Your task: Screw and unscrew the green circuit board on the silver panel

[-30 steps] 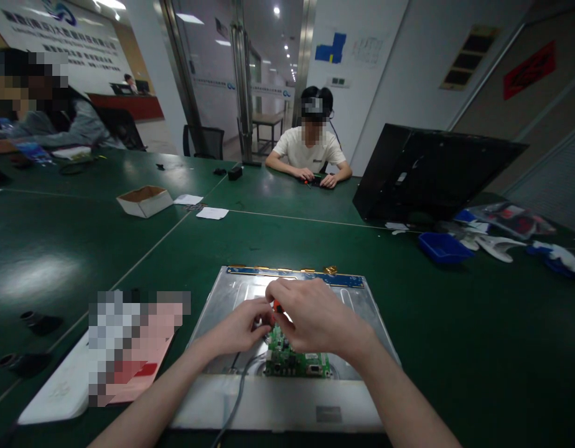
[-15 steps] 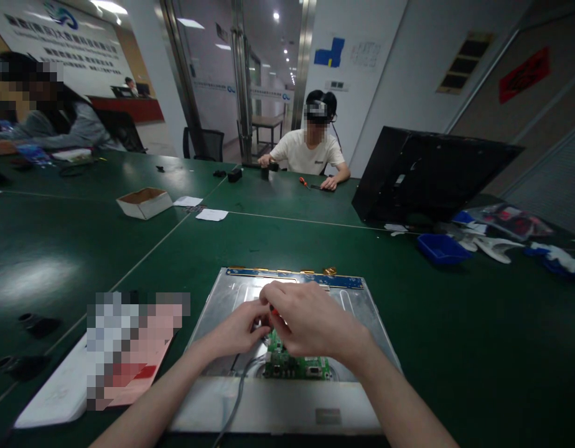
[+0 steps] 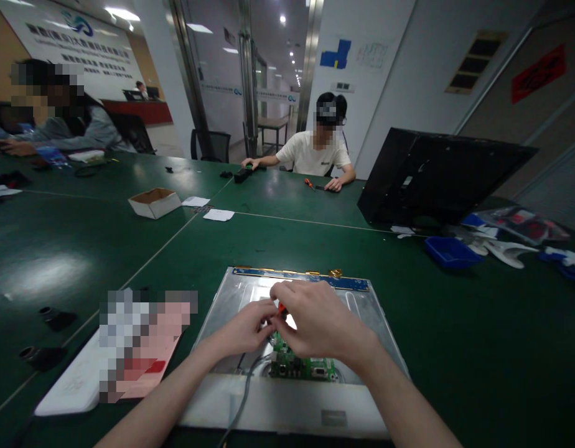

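A flat metal display panel [image 3: 231, 311] lies on the green table, with a green circuit board [image 3: 303, 367] on its middle and a narrow blue board [image 3: 297, 279] along its far edge. My right hand [image 3: 315, 317] is closed around a screwdriver [image 3: 282, 308] above the green board; only a bit of its orange-red and black handle shows. My left hand [image 3: 250, 326] is pinched close against the right fingertips, over the board's left side. What its fingers hold is hidden. A grey cable [image 3: 246, 392] runs from the board's left end over the panel's near edge.
Left of the panel lie a white board [image 3: 68, 389], a pink sheet [image 3: 168, 336] and two black cone-like pieces [image 3: 56, 317]. Farther off are an open box [image 3: 154, 204], a black monitor housing [image 3: 437, 180] and a blue tray [image 3: 450, 252]. A co-worker [image 3: 318, 152] sits opposite.
My view has shifted slightly left. Both hands stay over the board in nearly the same pose. The co-worker opposite has moved one hand outward to a black object on the table.
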`<state>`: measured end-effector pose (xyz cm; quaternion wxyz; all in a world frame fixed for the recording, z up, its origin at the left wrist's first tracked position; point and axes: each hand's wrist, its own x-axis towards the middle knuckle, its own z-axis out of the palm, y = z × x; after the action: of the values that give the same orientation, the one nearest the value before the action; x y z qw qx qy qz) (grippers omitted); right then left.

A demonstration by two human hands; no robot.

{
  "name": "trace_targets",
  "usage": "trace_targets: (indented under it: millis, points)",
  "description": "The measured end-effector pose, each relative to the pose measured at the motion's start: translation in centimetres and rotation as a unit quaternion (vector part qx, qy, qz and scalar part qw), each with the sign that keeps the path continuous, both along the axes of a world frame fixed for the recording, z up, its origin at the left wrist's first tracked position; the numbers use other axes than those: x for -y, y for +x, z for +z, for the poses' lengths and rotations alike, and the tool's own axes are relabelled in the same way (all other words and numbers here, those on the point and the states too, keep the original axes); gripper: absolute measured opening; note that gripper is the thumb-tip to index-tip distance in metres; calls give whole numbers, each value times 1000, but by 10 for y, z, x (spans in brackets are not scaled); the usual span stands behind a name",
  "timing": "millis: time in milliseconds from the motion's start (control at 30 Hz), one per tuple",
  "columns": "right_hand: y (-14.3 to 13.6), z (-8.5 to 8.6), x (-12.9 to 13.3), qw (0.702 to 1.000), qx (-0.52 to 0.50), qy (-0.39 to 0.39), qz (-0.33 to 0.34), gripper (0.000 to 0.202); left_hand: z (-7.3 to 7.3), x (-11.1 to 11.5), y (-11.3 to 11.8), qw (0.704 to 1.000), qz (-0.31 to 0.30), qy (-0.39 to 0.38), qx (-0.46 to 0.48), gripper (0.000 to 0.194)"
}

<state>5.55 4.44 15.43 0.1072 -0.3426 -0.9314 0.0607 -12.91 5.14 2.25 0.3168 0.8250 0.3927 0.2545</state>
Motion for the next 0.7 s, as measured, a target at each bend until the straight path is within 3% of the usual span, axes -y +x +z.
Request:
trace_targets:
  millis: [100,333,567,700]
  points:
    - [0,2,2,1000,-4,-16,22,12,1,1,1,1000,8,-6,-12,12]
    - [-3,4,7,999,31,34,8,4,11,6,3,999,4,30,-32,17]
    - [-11,-5,5,992,58,61,-90,25,19,7,6,999,-2,21,-27,18]
    - [-14,-8,5,993,54,74,-80,18,18,6,6,999,8,6,-32,15]
